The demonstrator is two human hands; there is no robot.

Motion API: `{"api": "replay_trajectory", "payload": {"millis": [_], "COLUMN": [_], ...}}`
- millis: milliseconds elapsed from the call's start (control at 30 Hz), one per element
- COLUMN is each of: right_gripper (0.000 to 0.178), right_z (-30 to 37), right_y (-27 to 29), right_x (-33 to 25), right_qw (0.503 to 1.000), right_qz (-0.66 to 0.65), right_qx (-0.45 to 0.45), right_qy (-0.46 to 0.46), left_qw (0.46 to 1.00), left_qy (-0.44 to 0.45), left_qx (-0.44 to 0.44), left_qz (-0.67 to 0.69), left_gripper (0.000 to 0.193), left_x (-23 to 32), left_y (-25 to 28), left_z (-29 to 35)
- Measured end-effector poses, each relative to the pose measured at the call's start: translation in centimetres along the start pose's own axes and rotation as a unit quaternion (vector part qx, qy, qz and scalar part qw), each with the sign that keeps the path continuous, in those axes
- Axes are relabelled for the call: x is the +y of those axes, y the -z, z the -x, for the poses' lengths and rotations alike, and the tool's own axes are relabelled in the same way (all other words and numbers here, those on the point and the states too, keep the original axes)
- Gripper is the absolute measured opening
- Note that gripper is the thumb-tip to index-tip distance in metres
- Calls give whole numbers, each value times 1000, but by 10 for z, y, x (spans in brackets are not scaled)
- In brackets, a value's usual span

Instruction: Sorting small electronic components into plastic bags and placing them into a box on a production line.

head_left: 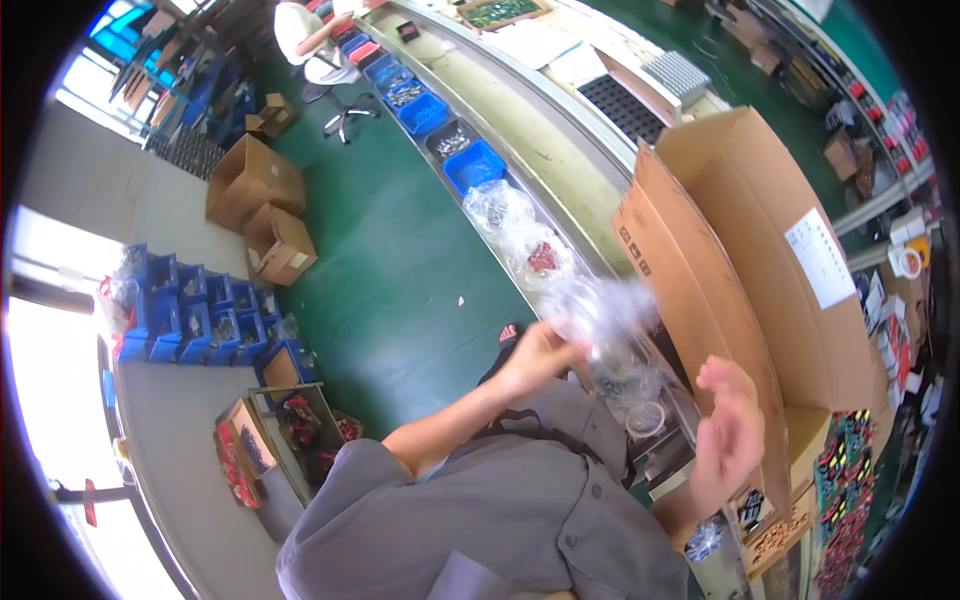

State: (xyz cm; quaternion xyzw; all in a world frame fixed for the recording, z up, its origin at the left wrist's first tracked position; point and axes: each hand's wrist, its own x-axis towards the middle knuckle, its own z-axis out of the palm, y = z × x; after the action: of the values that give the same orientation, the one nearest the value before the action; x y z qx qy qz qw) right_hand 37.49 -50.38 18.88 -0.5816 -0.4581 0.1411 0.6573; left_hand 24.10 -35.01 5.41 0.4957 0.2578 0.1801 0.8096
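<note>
My left hand [543,362] is closed on the edge of a clear plastic bag [600,308], which is smeared by motion above the narrow shelf along the bench. What the bag contains is too blurred to make out. My right hand [728,435] is raised, its fingers apart and holding nothing, beside the large open cardboard box [700,270]. Beyond the held bag lies another clear bag with small red parts [542,257]. Closer to my body, more clear plastic [622,378] and a roll of clear tape [645,420] lie on the shelf.
A row of blue bins [473,166] with small parts runs away along the bench [540,130]. At its far end sits another person [300,40]. Wooden trays of small parts [780,530] stand at the right. Cardboard boxes [255,185] and stacked blue bins [165,325] line the left wall.
</note>
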Motion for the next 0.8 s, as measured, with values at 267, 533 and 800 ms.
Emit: {"api": "replay_trajectory", "payload": {"millis": [267, 533, 800], "right_gripper": [18, 22, 22], "right_z": [-20, -10, -8], "right_y": [-2, 7, 1], "right_x": [-58, -55, -1], "right_qw": [910, 873, 906], "right_qz": [-360, -455, -318], "right_qx": [-169, -164, -223], "right_qy": [115, 63, 170], "left_qw": [873, 863, 937], "left_qy": [70, 52, 21], "left_qx": [36, -33, -79], "left_qz": [481, 502, 340], "left_gripper": [18, 29, 29], "left_x": [17, 36, 38], "left_y": [41, 38, 6], "left_z": [-19, -23, -16]}}
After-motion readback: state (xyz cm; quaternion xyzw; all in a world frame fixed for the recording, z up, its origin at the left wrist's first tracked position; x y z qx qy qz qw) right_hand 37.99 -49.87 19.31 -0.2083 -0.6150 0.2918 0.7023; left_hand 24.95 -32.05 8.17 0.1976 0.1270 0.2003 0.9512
